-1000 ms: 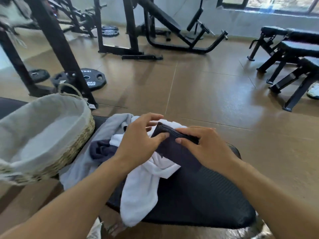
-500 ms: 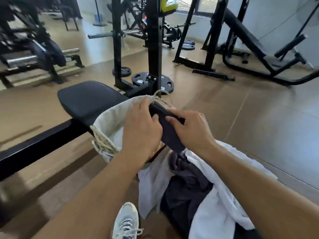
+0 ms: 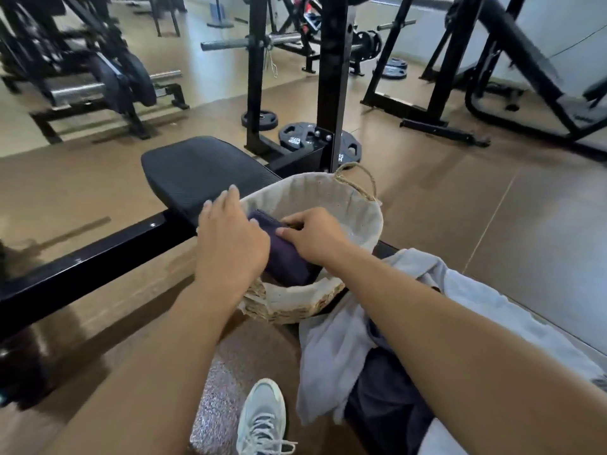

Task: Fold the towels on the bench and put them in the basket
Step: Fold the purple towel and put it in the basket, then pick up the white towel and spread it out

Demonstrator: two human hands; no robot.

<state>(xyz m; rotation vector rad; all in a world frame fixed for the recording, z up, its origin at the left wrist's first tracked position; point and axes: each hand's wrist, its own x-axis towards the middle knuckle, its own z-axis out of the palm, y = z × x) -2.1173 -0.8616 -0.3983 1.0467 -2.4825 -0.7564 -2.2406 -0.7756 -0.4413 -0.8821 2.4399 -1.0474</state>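
A folded dark navy towel (image 3: 285,257) lies inside the woven basket (image 3: 341,205), which has a pale cloth lining and a rope handle at its far rim. My left hand (image 3: 230,244) holds the towel's left side over the basket's near rim. My right hand (image 3: 312,236) grips its right edge inside the basket. On the black bench (image 3: 197,169) to the right of the basket lie a pale grey towel (image 3: 331,349) and a dark towel (image 3: 387,399), both unfolded and partly under my right forearm.
A black rack upright (image 3: 333,80) and weight plates (image 3: 297,139) stand just behind the basket. More gym machines fill the back. My grey sneaker (image 3: 262,418) rests on the brown floor below the bench's steel beam (image 3: 92,261).
Both hands have carried the folded dark towel from over the bench's towel pile leftward and lowered it into the basket. My view turned left with it.
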